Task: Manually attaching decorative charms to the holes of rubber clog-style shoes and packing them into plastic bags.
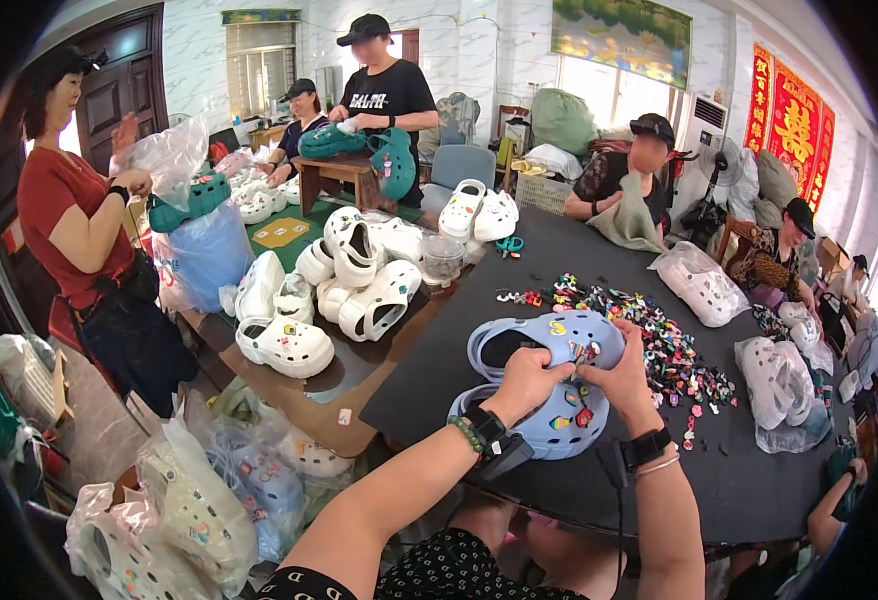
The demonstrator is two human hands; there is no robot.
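Two light-blue clogs lie side by side at the near edge of the black table, the far clog (599,333) just beyond the near clog (534,437). Colourful shoe charms sit in the holes of both. My left hand (527,388) is closed at the far clog, its fingers hidden by the opening and its thumb on the upper. Around the toe of the same clog curls my right hand (624,375), its thumb pressing close to the left one. Whether a charm is pinched between the thumbs is hidden. A pile of loose charms (669,350) spreads beyond my right hand.
White clogs (284,345) crowd the table on the left, beside a clear tub (442,258). Teal scissors (509,246) lie at the far edge. Bagged clogs (699,282) rest at right; more bagged clogs (194,490) stand lower left. Several co-workers surround the tables.
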